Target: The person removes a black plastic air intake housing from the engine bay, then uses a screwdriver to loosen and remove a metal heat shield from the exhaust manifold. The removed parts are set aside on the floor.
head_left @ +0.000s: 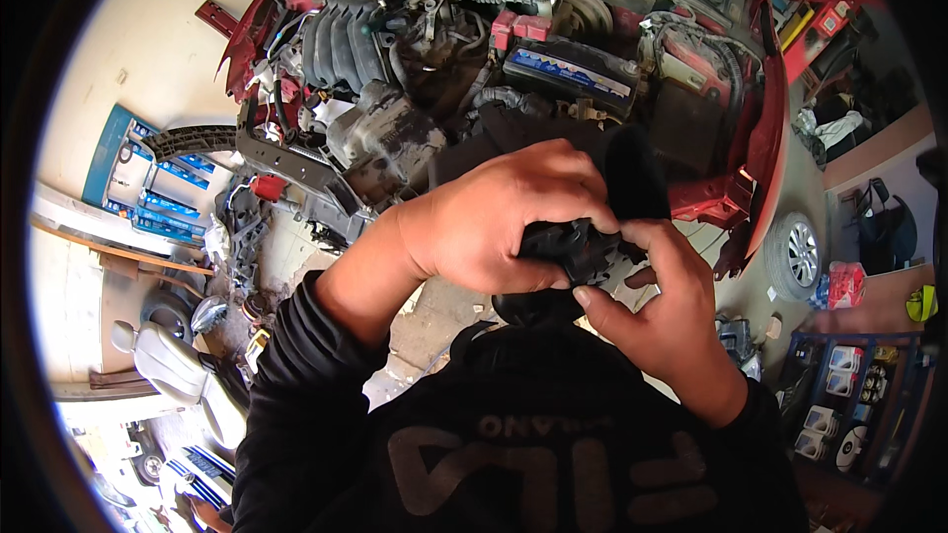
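"What is being seen of the room?"

"A bright, cluttered garage: a pale wall [163, 25] is lit at the left, a littered floor [420, 331] is glimpsed below, and a red car [773, 138] is parked ahead, its engine exposed"

"And the action?"

"One black plastic part [571, 245] is held up before the engine bay by two hands! It is clamped by the left hand [504, 217], while its right side is pinched by the right hand [660, 304]"

"The count elsewhere?"

"One battery [573, 76], one beige seat [178, 367] and one silver-spoked wheel [795, 255] are spotted"
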